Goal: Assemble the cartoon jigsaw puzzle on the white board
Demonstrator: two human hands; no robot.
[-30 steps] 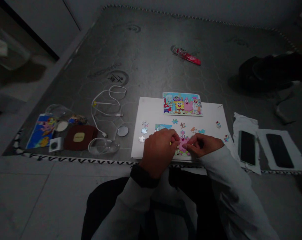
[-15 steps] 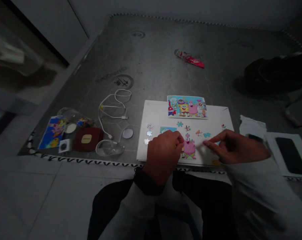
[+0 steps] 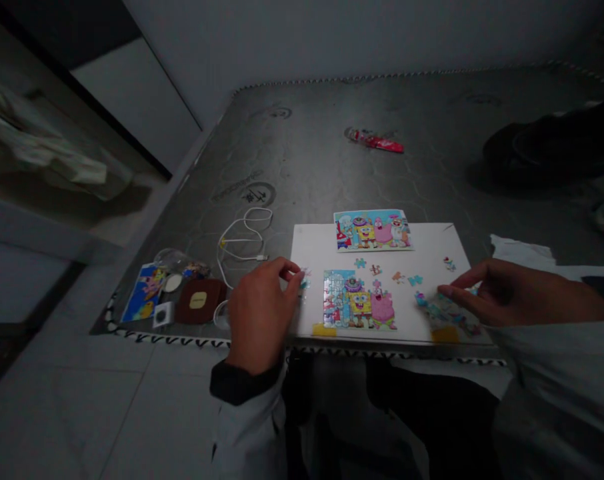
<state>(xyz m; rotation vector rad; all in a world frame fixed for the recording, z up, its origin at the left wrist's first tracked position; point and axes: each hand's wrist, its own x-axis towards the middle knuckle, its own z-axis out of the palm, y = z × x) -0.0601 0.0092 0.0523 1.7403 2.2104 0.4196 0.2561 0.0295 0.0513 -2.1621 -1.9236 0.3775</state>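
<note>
My left hand (image 3: pixel 265 310) is over the left edge of a white board (image 3: pixel 309 240), thumb and forefinger pinched at a small puzzle piece (image 3: pixel 305 283) with teal on it. The fingertips partly cover the pieces there. Beside it lies a partly joined jigsaw puzzle (image 3: pixel 361 303) of cartoon figures, its right side uneven. My right hand (image 3: pixel 517 293) hovers at the board's right side, thumb and forefinger closed together; whatever is between them is too small to make out. Under and beside it are several loose puzzle pieces (image 3: pixel 421 299). A printed picture card (image 3: pixel 373 231) lies at the board's top edge.
On the left are a white cable (image 3: pixel 242 222), a brown case (image 3: pixel 201 300), a blue picture packet (image 3: pixel 145 291) and a small white box (image 3: pixel 163 314). A red wrapper (image 3: pixel 379 142) lies farther back. A dark object (image 3: pixel 537 153) stands at right. Yellow tape (image 3: pixel 325 330) marks the board's front edge.
My left hand has moved left off the jigsaw to the pieces at the board's left edge, uncovering the joined part. My right hand has shifted right. The view has tilted up.
</note>
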